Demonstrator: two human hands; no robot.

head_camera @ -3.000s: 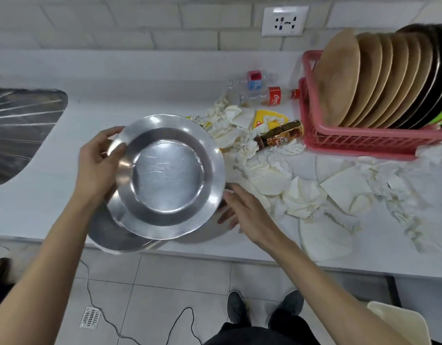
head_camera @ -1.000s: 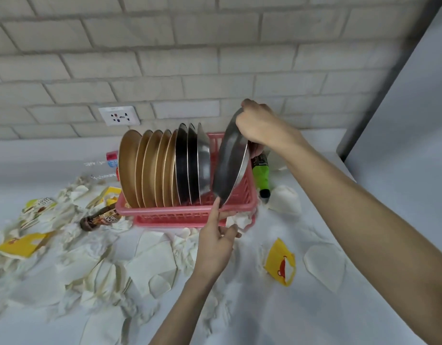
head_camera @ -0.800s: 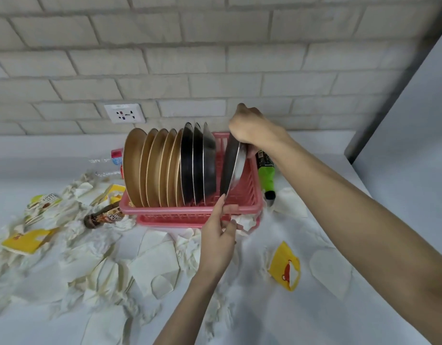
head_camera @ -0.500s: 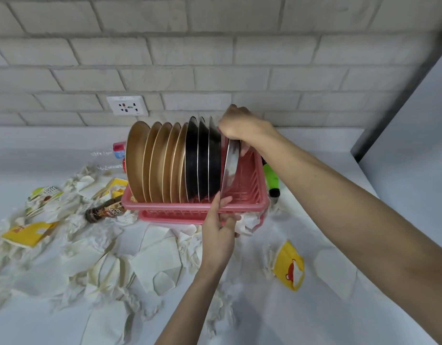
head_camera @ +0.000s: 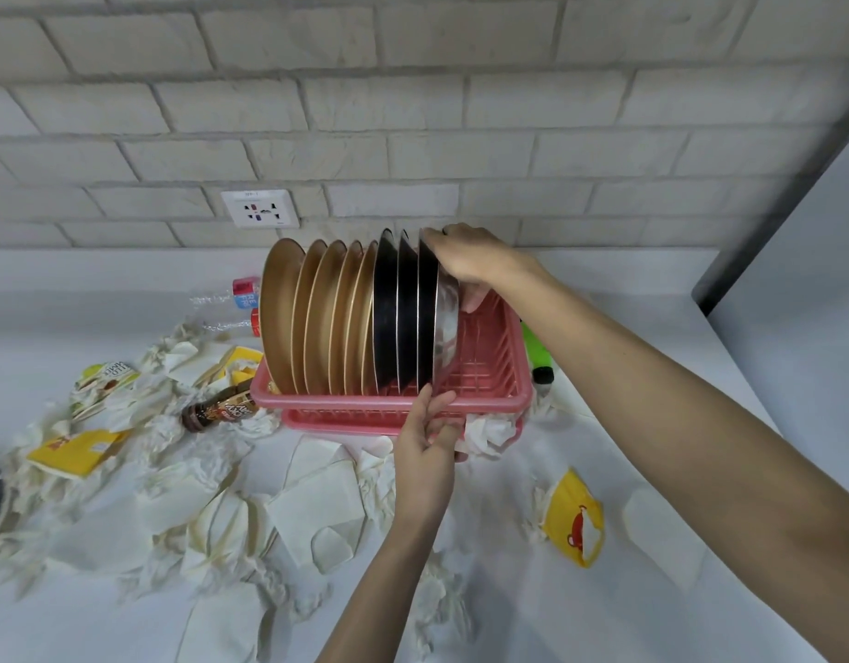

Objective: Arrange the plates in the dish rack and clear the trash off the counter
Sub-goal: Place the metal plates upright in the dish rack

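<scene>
The steel plate (head_camera: pixel 447 318) has been brought upright against the black plates (head_camera: pixel 396 318) and is still gripped by the fingers (head_camera: pixel 472 302) of the right hand (head_camera: pixel 477 260). The pink dish rack (head_camera: pixel 489 399) is held by the left hand (head_camera: pixel 424 452). The paper trash (head_camera: pixel 312 500) is left uncleared.

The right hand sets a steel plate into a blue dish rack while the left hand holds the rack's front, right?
Not quite: the head view shows the dish rack is pink, not blue. The right hand does grip the steel plate, and the left hand holds the rack's front.
</scene>
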